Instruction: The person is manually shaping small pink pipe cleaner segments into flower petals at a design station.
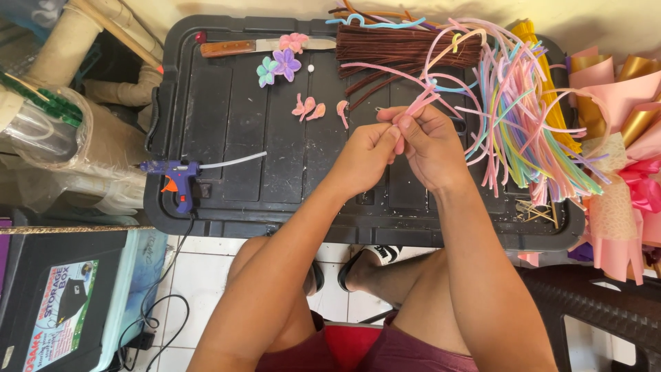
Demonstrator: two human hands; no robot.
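Observation:
Over the middle of a black plastic lid, my left hand and my right hand meet and pinch one pink pipe cleaner. Its free end bends up and away toward the heap of pastel pipe cleaners at the right. Small pink bent petal pieces lie on the lid just left of my hands. Another curled pink piece lies beside them.
A blue glue gun with a glue stick lies at the lid's left edge, its cord hanging to the tiled floor. At the back lie a wooden-handled knife, finished pipe-cleaner flowers and brown pipe cleaners. Pink and gold wrapping paper stands at the right.

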